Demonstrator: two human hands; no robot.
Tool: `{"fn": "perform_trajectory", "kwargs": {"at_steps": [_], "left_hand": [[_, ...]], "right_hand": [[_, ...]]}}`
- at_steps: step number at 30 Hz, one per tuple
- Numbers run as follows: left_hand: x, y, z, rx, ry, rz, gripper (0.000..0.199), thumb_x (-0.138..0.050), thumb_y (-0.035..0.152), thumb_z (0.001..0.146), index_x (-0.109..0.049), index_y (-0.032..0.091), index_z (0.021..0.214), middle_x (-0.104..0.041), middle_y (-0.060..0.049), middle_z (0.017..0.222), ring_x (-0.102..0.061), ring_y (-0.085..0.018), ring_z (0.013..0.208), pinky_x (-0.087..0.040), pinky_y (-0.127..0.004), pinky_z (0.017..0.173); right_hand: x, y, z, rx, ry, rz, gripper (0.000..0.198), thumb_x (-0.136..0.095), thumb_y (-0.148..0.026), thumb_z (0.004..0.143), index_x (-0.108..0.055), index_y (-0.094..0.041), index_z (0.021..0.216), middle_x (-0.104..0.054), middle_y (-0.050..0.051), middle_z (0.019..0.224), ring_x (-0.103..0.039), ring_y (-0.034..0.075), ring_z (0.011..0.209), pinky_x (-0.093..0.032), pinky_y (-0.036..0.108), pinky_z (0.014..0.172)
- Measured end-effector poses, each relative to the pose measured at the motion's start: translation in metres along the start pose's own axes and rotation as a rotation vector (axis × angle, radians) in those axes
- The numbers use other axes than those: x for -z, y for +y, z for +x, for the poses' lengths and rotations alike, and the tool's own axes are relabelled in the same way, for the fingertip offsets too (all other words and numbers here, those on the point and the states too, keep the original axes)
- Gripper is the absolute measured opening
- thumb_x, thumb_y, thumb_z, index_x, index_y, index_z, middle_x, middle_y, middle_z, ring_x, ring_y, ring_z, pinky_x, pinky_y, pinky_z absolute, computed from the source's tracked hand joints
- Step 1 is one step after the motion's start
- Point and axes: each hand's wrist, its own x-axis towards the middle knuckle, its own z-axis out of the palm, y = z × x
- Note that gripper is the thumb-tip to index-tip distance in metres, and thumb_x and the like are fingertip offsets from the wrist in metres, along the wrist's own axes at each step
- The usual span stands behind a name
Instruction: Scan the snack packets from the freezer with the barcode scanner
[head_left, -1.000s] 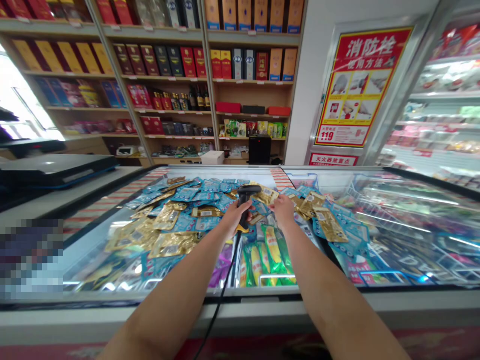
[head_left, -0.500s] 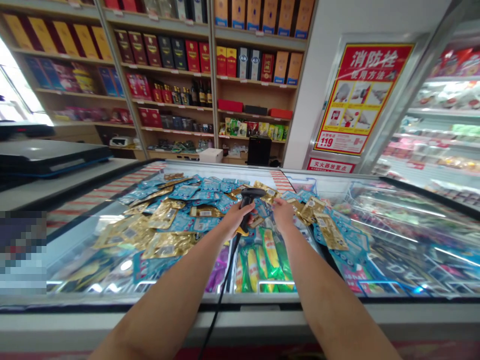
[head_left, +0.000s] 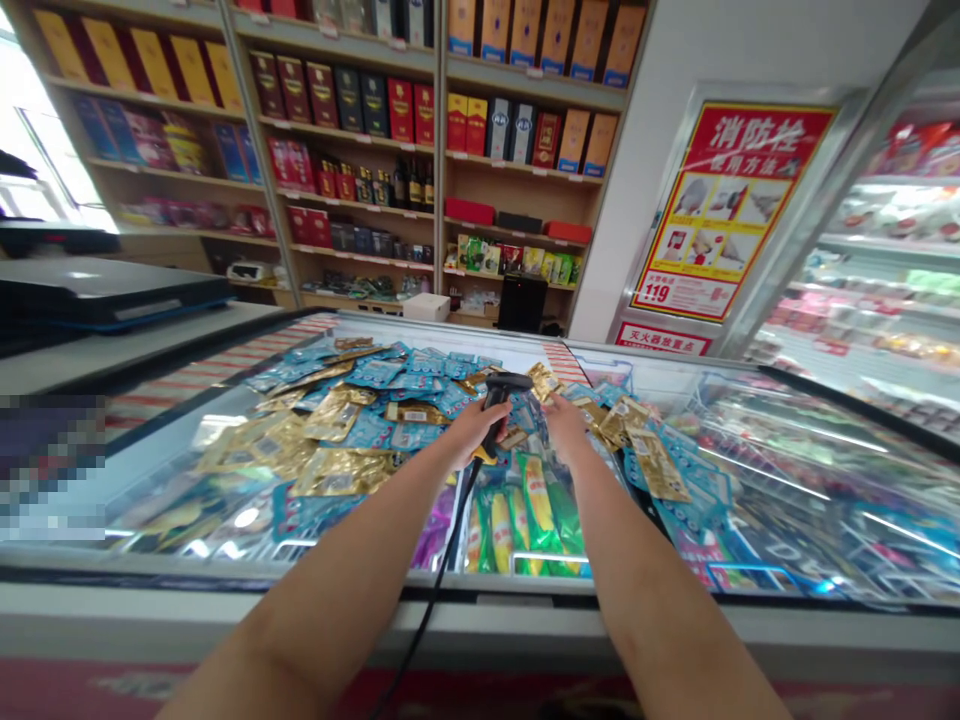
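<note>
My left hand (head_left: 474, 428) is wrapped round the handle of a black barcode scanner (head_left: 507, 384), whose cable runs down toward me over the freezer's front edge. Just to its right, my right hand (head_left: 562, 418) is closed at the fingers on the lower end of a gold packet (head_left: 543, 381), which stands in front of the scanner's head. Blue packets (head_left: 420, 382) and more gold packets (head_left: 346, 472) lie heaped on the freezer's glass top to the left. A smaller pile of gold packets (head_left: 657, 464) and blue ones rests to the right of my right hand.
Under the glass of the chest freezer (head_left: 525, 612) lie green and yellow corn-shaped packs (head_left: 537, 505) and wire baskets. Shelves of boxed goods (head_left: 337, 100) stand behind. A dark flat device (head_left: 105, 290) sits on the left counter. A red and yellow sign (head_left: 735, 200) hangs on the wall.
The view has shifted slightly, so the shelves appear a little further right. Both hands keep nearly the same places, with the gold packet still held near the scanner.
</note>
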Motion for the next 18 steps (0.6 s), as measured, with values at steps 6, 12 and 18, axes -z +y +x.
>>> {"fn": "perform_trajectory", "kwargs": {"at_steps": [6, 12, 18], "left_hand": [[0.000, -0.001, 0.001, -0.028, -0.017, -0.006, 0.032, -0.064, 0.045, 0.072, -0.053, 0.015, 0.067, -0.052, -0.001, 0.051, -0.047, -0.010, 0.045, -0.034, -0.022, 0.045], [0.000, -0.001, 0.001, 0.006, -0.014, 0.013, 0.029, -0.063, 0.042, 0.072, -0.052, 0.016, 0.067, -0.052, -0.001, 0.051, -0.048, -0.011, 0.045, -0.033, -0.022, 0.045], [0.002, -0.002, 0.003, 0.003, -0.032, 0.025, 0.027, -0.063, 0.041, 0.072, -0.052, 0.016, 0.068, -0.053, -0.001, 0.051, -0.048, -0.011, 0.046, -0.035, -0.023, 0.046]], "right_hand": [[0.005, -0.018, -0.008, 0.038, -0.052, -0.215, 0.041, -0.043, -0.009, 0.075, -0.068, -0.018, 0.106, -0.069, 0.008, 0.100, -0.061, 0.023, 0.098, -0.044, 0.034, 0.086], [0.009, -0.026, -0.012, 0.019, -0.084, -0.248, 0.042, -0.044, -0.010, 0.077, -0.065, -0.016, 0.113, -0.068, 0.010, 0.107, -0.061, 0.024, 0.102, -0.044, 0.033, 0.087], [0.009, -0.026, -0.012, 0.041, -0.100, -0.263, 0.041, -0.043, -0.010, 0.079, -0.066, -0.019, 0.111, -0.067, 0.010, 0.108, -0.060, 0.024, 0.104, -0.043, 0.034, 0.088]]}}
